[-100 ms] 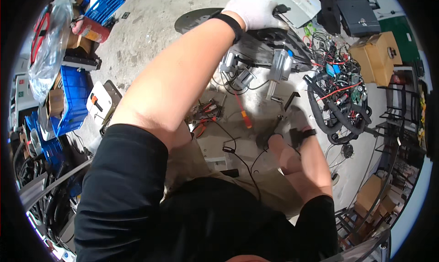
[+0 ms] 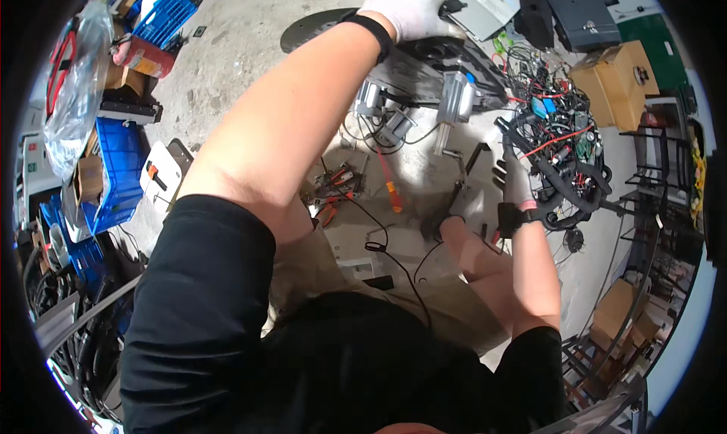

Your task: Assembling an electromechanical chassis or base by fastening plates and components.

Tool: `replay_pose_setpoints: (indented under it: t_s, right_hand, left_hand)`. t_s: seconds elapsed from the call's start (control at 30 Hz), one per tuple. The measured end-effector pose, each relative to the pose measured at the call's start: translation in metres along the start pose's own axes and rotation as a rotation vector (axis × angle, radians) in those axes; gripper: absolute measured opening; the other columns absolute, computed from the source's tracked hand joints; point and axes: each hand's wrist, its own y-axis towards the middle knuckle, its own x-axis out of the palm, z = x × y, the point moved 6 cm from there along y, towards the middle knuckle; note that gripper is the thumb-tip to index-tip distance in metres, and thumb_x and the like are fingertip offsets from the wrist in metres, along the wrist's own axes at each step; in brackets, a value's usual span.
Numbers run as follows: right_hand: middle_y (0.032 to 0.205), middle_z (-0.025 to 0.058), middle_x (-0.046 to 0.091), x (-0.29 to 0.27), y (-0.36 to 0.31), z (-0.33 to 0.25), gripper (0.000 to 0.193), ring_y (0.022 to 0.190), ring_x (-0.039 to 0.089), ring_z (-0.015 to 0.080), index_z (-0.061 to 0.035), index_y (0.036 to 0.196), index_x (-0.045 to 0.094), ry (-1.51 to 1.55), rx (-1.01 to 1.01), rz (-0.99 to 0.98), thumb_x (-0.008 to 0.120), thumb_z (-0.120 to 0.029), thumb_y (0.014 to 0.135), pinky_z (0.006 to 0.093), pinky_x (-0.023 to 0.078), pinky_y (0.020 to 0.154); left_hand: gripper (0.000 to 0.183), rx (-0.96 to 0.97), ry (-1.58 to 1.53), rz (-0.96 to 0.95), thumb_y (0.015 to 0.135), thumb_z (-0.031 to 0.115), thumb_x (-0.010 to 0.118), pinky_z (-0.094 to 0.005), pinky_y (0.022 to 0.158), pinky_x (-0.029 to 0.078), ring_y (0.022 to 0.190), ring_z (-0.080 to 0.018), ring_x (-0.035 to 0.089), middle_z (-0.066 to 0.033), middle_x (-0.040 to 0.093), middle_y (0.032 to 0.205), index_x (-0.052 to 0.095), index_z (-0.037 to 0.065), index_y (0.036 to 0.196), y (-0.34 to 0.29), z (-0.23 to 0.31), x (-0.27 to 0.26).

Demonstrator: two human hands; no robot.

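My left hand (image 2: pixel 409 11), in a white glove, reaches far forward and is closed over the upper edge of a dark machine frame (image 2: pixel 409 76). Its fingertips are partly hidden. By its thumb sticks out a small black knob (image 2: pixel 453 7). Silver cylinder-shaped units (image 2: pixel 454 99) with cables sit on the near side of the frame. My right hand (image 2: pixel 519 181), also gloved, is held with fingers apart and nothing in them. It is beside the thick black hoses (image 2: pixel 549 184), to the right of a black L-shaped bar (image 2: pixel 477 158).
A red-and-yellow screwdriver (image 2: pixel 394 197) and several pliers (image 2: pixel 337 184) lie on the floor before me. Tangled wires (image 2: pixel 556 104) are heaped at right, near a cardboard box (image 2: pixel 617 85). Blue crates (image 2: pixel 120 173) and a red extinguisher (image 2: pixel 144 56) stand at left.
My right hand has moved forward and to the right, from over my foot to beside the hoses. My left hand keeps its place on the frame; the view has shifted slightly.
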Motion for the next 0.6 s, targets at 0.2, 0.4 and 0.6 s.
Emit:
replay_pose_setpoints:
  t_s: [0.2,0.4,0.6]
  right_hand:
    - [0.106,0.0133,0.071,0.061,-0.042,-0.003,0.062,0.092,0.069,0.025,-0.0054,0.128,0.061,0.427,-0.016,-0.146,0.054,-0.062,0.104,0.0385,0.056,0.08]
    - [0.077,0.0009,0.058,0.087,-0.02,0.028,0.05,0.064,0.06,0.0151,-0.0115,0.107,0.061,0.217,0.025,-0.077,0.056,-0.061,0.103,0.0325,0.054,0.057]
    - [0.095,0.001,0.077,0.104,-0.11,-0.096,0.029,0.086,0.073,0.028,-0.0255,0.124,0.073,-0.983,-0.686,0.299,0.07,-0.031,0.096,0.0408,0.056,0.063]
  left_hand:
    - [0.066,0.092,-0.095,0.101,0.083,0.065,0.075,-0.0461,0.093,0.056,0.104,-0.0402,0.071,-0.0212,0.075,0.11,0.073,0.011,0.121,0.015,0.004,0.011]
    - [0.069,0.055,-0.087,0.135,0.08,0.068,0.076,-0.0456,0.091,0.057,0.102,-0.037,0.073,-0.0177,0.077,0.106,0.073,0.015,0.124,-0.046,0.005,0.01]
    - [0.063,0.085,-0.034,0.228,0.076,0.06,0.083,-0.0432,0.087,0.057,0.095,-0.0342,0.073,-0.0137,0.077,0.099,0.075,0.013,0.117,-0.105,-0.002,0.001]
